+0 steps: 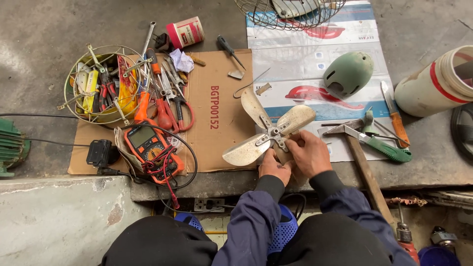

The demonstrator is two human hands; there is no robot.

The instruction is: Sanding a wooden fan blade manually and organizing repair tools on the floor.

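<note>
Concrete floor with flattened cardboard serves as the bench. At its near edge a metal fan blade is held up; it looks light, stiff and thin-edged (best gripped at the hub). Left hand clasps beneath the hub, right hand pinches it; an orange multimeter lies well left.

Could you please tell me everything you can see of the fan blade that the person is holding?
The fan blade is a pale, dull metal propeller, worn and stained. Three broad rounded blades show, riveted to a small cross-shaped hub at the centre; a fourth may be hidden behind the hands. It is held slightly tilted above the edge of the cardboard and the printed sheet. The right hand grips it beside the hub, and the left hand supports it from below.
</note>
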